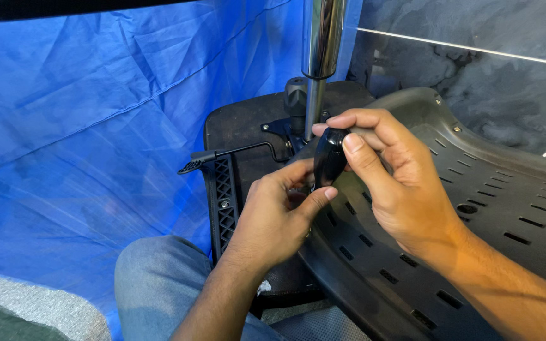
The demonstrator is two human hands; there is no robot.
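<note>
Denim knee [159,271] lies nearest, low in the view. Above it the left hand [273,218] curls half-closed, thumb and fingertips touching the lower end of a glossy black knob [330,156]; the right hand [387,183] pinches the knob's top, fingers closed on it, against the slotted grey chair shell [500,208]. Such a smooth piece could slip from that fingertip hold and drop behind the shell. What the knob fits onto is hidden by both hands. Farther off, the chrome column [322,44] is cut off by the frame, blue tarpaulin [83,126] behind it.

Creased blue tarp [96,113] hangs left; dark marbled tile wall [475,57] stands right.
</note>
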